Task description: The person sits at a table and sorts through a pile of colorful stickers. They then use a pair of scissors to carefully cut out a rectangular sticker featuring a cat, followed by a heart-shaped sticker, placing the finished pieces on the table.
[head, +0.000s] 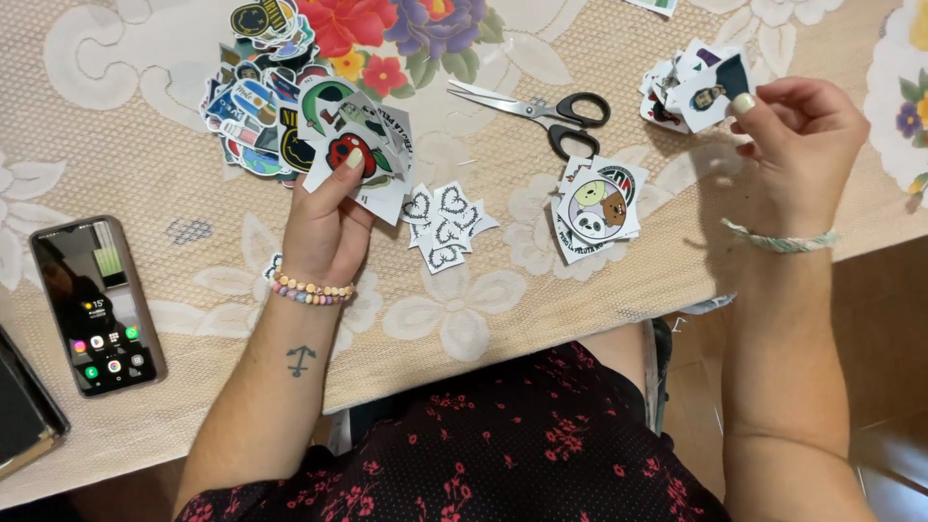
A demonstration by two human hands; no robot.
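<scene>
**Sorting cut stickers: one fan in the left hand, one sticker at the right**

The left hand (329, 227) has its fingers (354, 159) pinched narrow on a small fan of white-edged paper stickers (360, 159), the top one bearing a red round motif. The right hand (804, 145) has its thumb and fingers closed on a single white paper sticker with a small dark figure (710, 95), held just above a low stack of similar stickers (667, 92).

Landmark: the black-handled steel scissors (541, 111), lying untouched on the tabletop (145, 164).
- Left of the scissors: a large loose heap of multicoloured stickers (256, 97), with the held fan at its near edge.
- Below the scissors: a stack topped by a round cartoon-bear sticker (594, 208).
- Below and left of the scissors: several black-and-white heart stickers (440, 224).
- Far left of the scissors: a dark smartphone with a lit screen (95, 304).

Judged step: sorting by design, each hand mid-placement. The next move calls for matching each held sticker to its stack and releasing it without disturbing the neighbouring stacks.
</scene>
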